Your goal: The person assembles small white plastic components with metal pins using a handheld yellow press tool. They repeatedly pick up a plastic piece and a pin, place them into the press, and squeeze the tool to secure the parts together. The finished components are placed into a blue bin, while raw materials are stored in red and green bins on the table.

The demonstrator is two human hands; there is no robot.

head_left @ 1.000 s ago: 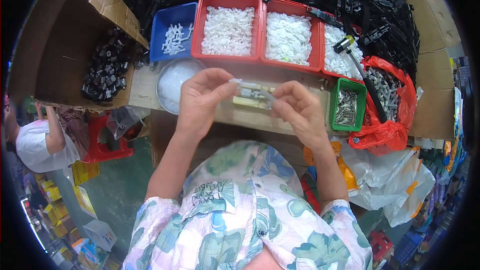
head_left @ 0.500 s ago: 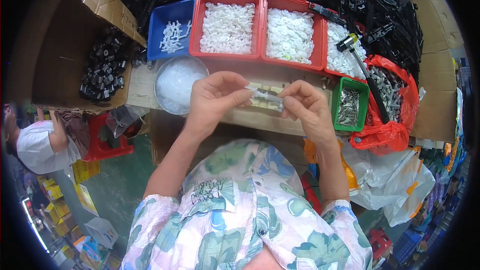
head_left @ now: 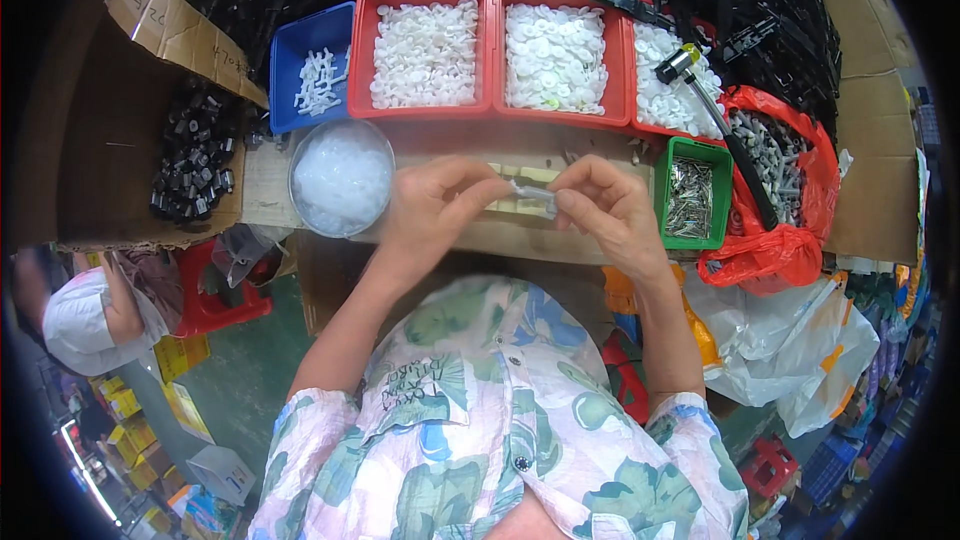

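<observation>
Between my two hands, over the wooden bench, is a small whitish plastic part, roughly tube-shaped. My left hand pinches its left end between thumb and forefinger. At the other end, my right hand is closed on the part with thumb and fingertips. The fingers cover both ends, so its exact kind is hard to make out. Just behind it on the bench lies a pale yellow slotted block. A round tub of white translucent grease-like stuff stands left of my left hand.
Red bins of small white plastic parts line the back, beside a blue bin. To the right are a green bin of metal pins, a hammer and a red bag of grey parts. Cartons flank the bench; a person sits left.
The view has shifted slightly, so the bins appear farther left. Both hands keep their pinch on the small part, which now sits with its ends closer between the fingers.
</observation>
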